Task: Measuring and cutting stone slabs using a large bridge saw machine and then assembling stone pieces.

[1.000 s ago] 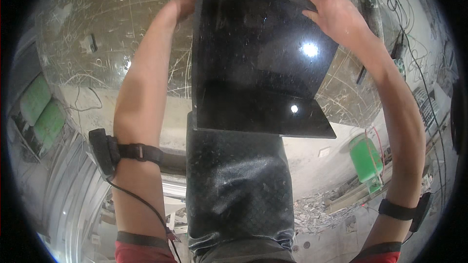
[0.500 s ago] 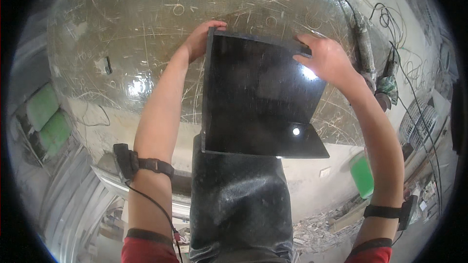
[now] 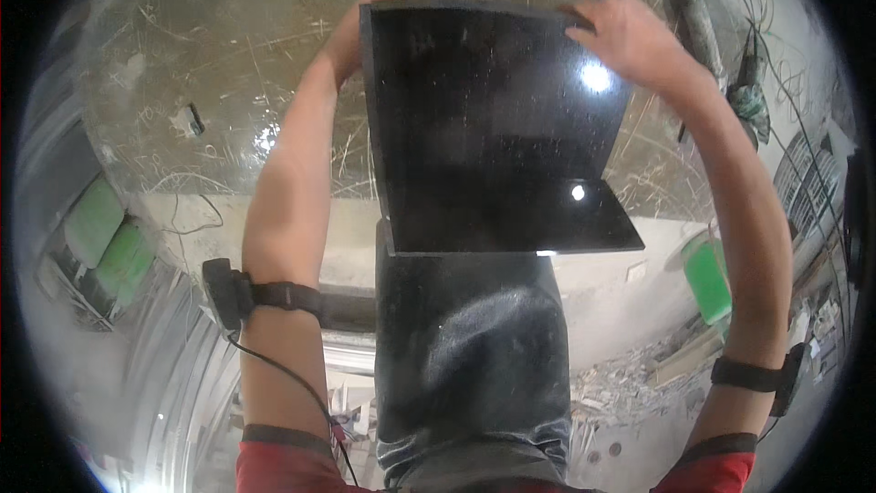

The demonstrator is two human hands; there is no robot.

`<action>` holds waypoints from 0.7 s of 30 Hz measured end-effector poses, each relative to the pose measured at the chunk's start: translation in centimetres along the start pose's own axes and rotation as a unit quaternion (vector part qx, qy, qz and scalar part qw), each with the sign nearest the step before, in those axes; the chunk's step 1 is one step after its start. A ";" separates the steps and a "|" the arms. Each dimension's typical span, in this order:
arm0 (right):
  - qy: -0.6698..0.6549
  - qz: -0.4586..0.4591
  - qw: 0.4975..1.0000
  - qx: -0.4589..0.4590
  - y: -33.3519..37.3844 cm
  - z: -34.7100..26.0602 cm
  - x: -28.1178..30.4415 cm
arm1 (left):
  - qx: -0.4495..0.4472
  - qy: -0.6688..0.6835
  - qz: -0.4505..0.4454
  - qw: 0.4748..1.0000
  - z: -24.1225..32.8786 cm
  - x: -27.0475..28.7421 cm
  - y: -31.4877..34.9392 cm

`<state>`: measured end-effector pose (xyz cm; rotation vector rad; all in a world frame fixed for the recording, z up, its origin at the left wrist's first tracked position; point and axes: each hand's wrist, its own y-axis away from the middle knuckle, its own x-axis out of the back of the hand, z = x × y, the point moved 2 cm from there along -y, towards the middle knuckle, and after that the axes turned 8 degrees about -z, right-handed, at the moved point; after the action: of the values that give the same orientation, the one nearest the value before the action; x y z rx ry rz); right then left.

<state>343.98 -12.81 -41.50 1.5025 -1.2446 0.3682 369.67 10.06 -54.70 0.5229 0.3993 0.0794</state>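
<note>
While both arms reach forward over a scratched, dusty work surface [image 3: 182, 55], the person holds a glossy black slab [image 3: 493, 128] by its far top corners. It is a polished square panel, like cut stone, standing tilted on edge, its shiny face turned toward the person and its lower edge just above a dark apron [image 3: 465, 356] at the person's front. The left hand [image 3: 351, 32] wraps the slab's upper left corner from behind, mostly hidden by the panel, with fingertips curling over the top edge. The right hand [image 3: 625, 36] is closed over the upper right corner, fingers lying across the top edge and palm on the near face. Both hands look about equally far out, so neither is clearly nearer. From the two grips the slab hangs down and back toward the body, its top edge running straight between the hands. Each forearm wears a dark strap near the elbow. Beyond the right hand, power tools [image 3: 730, 64] with cables lie on the surface
</note>
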 end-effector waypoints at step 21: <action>-0.031 -0.053 0.997 -0.037 0.2 -3.0 2.7 | 0.038 -0.033 0.046 0.998 1.1 -0.8 0.3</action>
<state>346.08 -11.54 -38.22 1.5180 -1.2085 0.2046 369.42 9.64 -53.41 0.6183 0.3154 0.1355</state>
